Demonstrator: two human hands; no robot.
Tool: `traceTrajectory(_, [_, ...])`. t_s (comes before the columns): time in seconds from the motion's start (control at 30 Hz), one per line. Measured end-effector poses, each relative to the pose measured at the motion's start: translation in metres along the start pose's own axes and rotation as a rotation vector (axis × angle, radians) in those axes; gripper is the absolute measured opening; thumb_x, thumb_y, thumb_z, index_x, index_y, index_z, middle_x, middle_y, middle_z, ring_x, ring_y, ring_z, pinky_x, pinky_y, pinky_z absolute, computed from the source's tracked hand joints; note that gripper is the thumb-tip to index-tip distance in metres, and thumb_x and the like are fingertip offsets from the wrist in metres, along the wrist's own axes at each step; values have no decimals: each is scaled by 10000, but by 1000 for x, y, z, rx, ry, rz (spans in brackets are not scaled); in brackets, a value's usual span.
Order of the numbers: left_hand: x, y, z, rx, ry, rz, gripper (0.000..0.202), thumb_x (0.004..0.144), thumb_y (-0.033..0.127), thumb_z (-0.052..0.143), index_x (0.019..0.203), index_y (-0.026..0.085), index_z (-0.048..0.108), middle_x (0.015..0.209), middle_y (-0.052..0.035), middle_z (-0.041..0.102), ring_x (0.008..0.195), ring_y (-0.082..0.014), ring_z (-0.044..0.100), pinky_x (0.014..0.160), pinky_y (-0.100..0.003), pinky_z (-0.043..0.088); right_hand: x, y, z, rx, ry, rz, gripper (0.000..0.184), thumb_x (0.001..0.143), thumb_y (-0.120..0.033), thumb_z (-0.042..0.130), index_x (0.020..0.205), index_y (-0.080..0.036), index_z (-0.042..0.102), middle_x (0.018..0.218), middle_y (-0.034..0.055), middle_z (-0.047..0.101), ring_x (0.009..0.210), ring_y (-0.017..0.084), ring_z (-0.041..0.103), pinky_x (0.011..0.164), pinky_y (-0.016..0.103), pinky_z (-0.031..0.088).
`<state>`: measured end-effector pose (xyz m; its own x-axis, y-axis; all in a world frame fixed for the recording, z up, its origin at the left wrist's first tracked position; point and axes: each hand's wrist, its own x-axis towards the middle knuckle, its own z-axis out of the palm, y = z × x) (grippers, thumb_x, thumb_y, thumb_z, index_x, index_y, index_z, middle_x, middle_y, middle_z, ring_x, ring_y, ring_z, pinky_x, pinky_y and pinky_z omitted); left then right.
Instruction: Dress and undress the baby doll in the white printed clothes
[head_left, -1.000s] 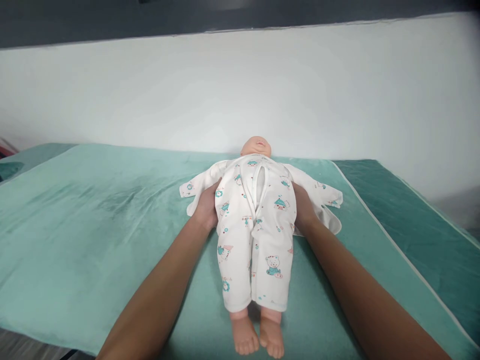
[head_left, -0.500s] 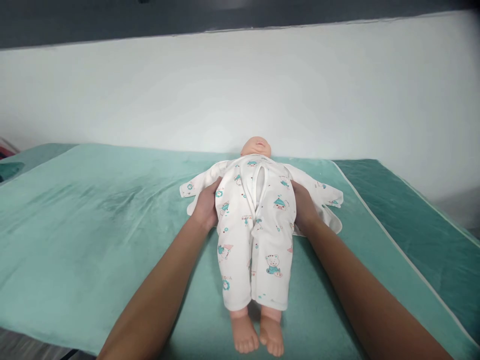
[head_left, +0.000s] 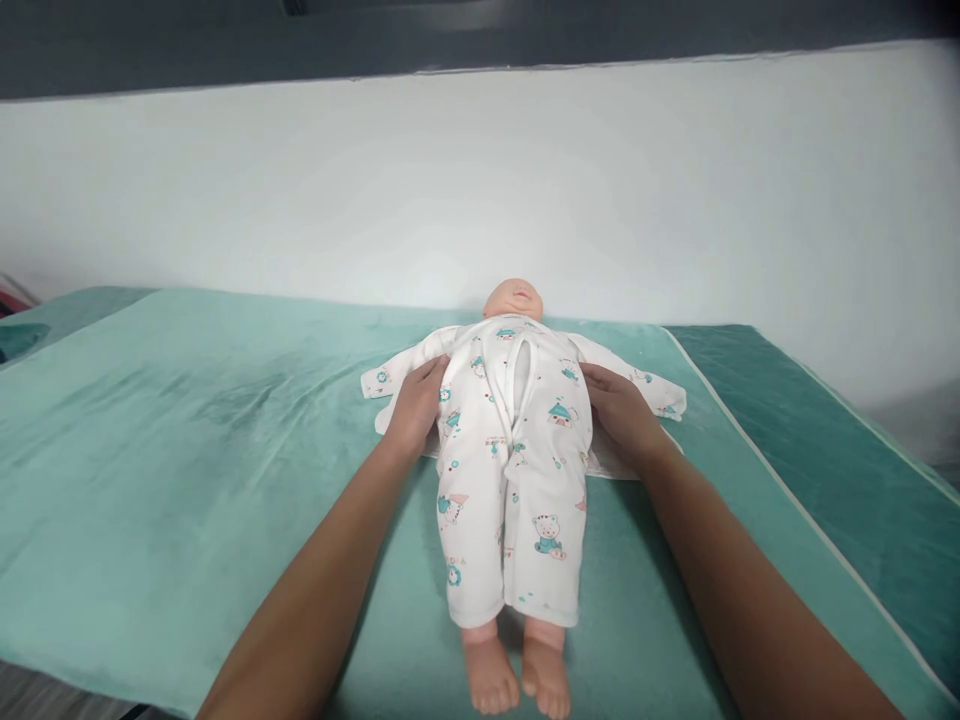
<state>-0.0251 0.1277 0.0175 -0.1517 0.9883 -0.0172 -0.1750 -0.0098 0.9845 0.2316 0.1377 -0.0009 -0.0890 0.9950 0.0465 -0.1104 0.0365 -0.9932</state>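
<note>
A baby doll (head_left: 514,298) lies on its back, head away from me and bare feet towards me. It wears white printed baby trousers (head_left: 551,470), pulled high over its middle, with an oval opening at the crotch. A white long-sleeved baby top (head_left: 401,368) spreads out on both sides beneath the trousers. My left hand (head_left: 417,405) is closed at the left side of the trousers' waist, its fingertips partly hidden. At the other side my right hand (head_left: 619,408) is open, fingers stretched against the trousers' edge and over the top's hem.
A light green cloth (head_left: 210,450) covers the table under the doll. Darker green cloth (head_left: 825,450) lies along the right side. Behind the table's far edge stands a white wall (head_left: 480,180). Something red (head_left: 15,298) shows at the far left edge.
My right hand has turned and shifted slightly right, its fingers straighter beside the waist. My left hand and the doll stay nearly in place; the view has tilted slightly.
</note>
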Motion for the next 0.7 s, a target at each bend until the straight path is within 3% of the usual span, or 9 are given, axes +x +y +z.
traceTrajectory(0.13, [-2,4,2,193,47,121,233,823,414,639,903,239,770,1058,-23,740,1077,-254,606,965,-318,419,2,-1,-4,-249,179,-42,348,751,-346,659,1064,-199,707,976,56,752,909,233,677,847,395,509])
traceTrajectory(0.23, [-2,6,3,211,82,148,215,824,387,637,903,237,770,1078,-35,733,1103,-268,590,999,-329,397,2,-2,-4,-398,267,-95,338,780,-389,632,1050,-202,713,945,56,755,892,233,674,843,401,506])
traceTrajectory(0.37, [-2,7,4,187,104,154,174,809,336,654,898,236,764,1078,-50,727,1112,-269,587,1044,-340,369,2,-3,-2,-320,324,-136,282,787,-394,619,972,-202,707,901,59,748,832,216,681,791,377,534])
traceTrajectory(0.5, [-2,8,5,187,110,156,165,803,335,657,892,241,760,1087,-50,722,1126,-270,579,1054,-347,365,2,-3,0,-218,348,-165,233,788,-372,613,941,-217,694,941,58,736,871,212,680,791,367,546])
traceTrajectory(0.7, [-2,6,5,247,87,165,210,826,355,632,960,253,758,1141,-43,708,1137,-266,575,1060,-352,364,2,-1,3,-333,261,-229,267,816,-349,599,1022,-223,714,1023,46,732,962,213,651,911,399,481])
